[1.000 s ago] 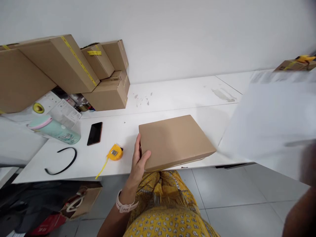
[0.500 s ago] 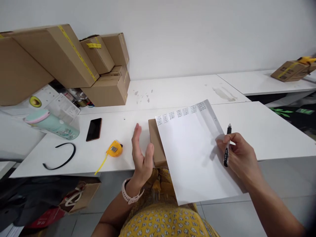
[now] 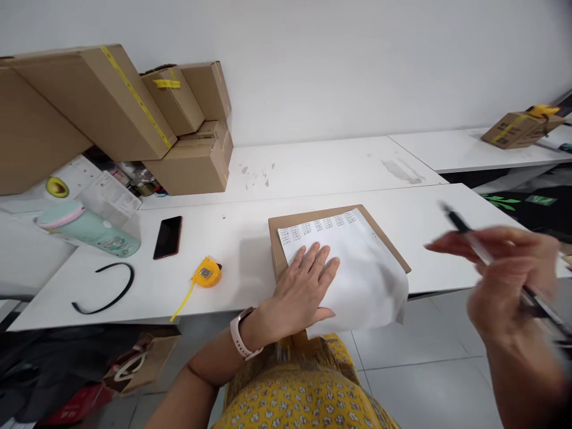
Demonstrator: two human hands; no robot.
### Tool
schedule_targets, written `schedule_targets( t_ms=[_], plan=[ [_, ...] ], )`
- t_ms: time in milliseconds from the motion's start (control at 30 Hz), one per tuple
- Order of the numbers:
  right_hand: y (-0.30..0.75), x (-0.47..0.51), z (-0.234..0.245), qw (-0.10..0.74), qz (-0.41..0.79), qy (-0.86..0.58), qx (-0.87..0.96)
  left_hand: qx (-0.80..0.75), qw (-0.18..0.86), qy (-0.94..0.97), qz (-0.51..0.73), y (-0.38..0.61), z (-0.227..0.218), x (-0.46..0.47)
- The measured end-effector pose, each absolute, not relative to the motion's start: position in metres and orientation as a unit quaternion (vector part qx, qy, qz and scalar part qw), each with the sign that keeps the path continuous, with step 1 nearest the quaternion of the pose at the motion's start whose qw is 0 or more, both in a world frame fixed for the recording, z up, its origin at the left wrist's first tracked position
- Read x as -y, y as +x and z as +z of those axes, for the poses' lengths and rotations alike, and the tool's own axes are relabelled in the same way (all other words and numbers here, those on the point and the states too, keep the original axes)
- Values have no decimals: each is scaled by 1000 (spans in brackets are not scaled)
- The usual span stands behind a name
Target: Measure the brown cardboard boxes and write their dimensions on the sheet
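Note:
My left hand [image 3: 308,283] lies flat, fingers spread, on a white sheet of paper [image 3: 370,280] with rows of small handwriting along its top edge. Under the paper is a cardboard box [image 3: 277,257], and the sheet's lower right part curls over the near side. Off to the right, my right hand [image 3: 509,280] is raised and smeared by motion. It grips a black-and-clear pen [image 3: 476,241], whose tip points up and to the left, apart from the paper.
Left on the white table [image 3: 241,229] are an orange tape measure [image 3: 208,272], a phone [image 3: 168,237], a black headband [image 3: 129,280] and a mint bottle [image 3: 89,229]. Cardboard boxes [image 3: 192,170] are stacked behind them. A smaller carton [image 3: 513,130] stands far right.
My left hand has come down from beside the box onto the paper. The sheet now lies on the box instead of being held up. My right hand let go of it and moved right, keeping the pen.

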State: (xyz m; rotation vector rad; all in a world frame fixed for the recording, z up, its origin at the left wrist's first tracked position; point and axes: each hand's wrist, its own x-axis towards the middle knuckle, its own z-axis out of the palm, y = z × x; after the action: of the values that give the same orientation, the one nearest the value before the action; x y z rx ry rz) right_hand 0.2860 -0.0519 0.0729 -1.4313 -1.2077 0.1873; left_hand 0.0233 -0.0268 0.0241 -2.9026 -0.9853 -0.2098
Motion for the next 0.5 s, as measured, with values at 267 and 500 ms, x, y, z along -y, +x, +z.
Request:
schedule_targets(
  t_ms=[267, 500],
  plan=[
    [185, -23, 80, 487, 552, -454, 502, 362, -7, -930, -57, 27, 33, 26],
    [175, -58, 43, 471, 479, -500, 547, 361, -7, -929, -85, 25, 29, 26]
  ],
)
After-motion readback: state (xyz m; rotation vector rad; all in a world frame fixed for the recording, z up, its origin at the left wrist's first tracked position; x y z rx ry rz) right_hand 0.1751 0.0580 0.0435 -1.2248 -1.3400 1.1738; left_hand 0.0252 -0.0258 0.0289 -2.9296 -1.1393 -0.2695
